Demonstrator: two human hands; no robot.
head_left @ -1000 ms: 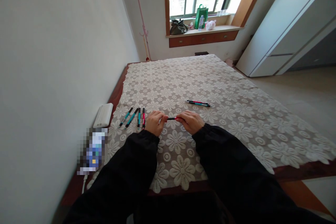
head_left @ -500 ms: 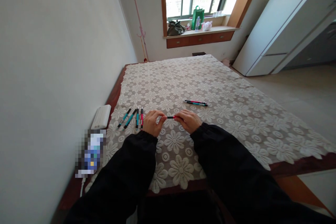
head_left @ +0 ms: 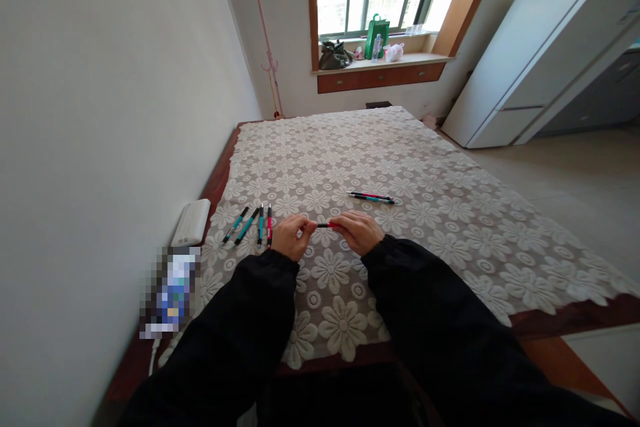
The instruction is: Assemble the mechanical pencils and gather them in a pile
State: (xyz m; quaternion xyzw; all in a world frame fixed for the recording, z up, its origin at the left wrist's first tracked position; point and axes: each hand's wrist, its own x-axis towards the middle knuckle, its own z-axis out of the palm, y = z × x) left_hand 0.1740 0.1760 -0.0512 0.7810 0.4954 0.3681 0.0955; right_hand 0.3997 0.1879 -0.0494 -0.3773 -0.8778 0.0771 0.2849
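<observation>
surface: table (head_left: 220, 177) with dark wood rim, covered by white lace floral cloth (head_left: 400, 167); wood shows along left and near edges
left edge: table runs along the white wall (head_left: 100, 113), tight on that side
right edge: cloth ends at the table side, open floor (head_left: 565, 173) beyond
open room: wide bare cloth ahead of and right of the hands, up to the far end
left hand: left hand (head_left: 291, 237) low over the cloth near the front edge, fingers curled, thumb and fingertips pinched on the left end of the pen
right hand: right hand (head_left: 358, 231) just right of it, fingers closed round the pen's right part
held thing: pen (head_left: 326, 225), black and red, lies crosswise between the two hands, only the short middle shows; whether it touches the cloth cannot tell
sleeves: black sleeves (head_left: 250, 320) cover both forearms, reach over the front edge
left group: four pens (head_left: 249, 224) (three teal, one red) side by side on the cloth, just left of the left hand, not touched
far pair: two pens (head_left: 371, 197) lying together beyond the right hand, near but apart
corner items: white box (head_left: 191, 221) on the wood strip by the wall; blurred item (head_left: 170, 290) nearer, with a white cable
background: windowsill (head_left: 380, 60) with bags, white cabinet (head_left: 540, 67) at right, pink coat stand (head_left: 265, 33) in the corner
in the way: the four pens sit close on the left; the far pair sits ahead of the right hand
</observation>
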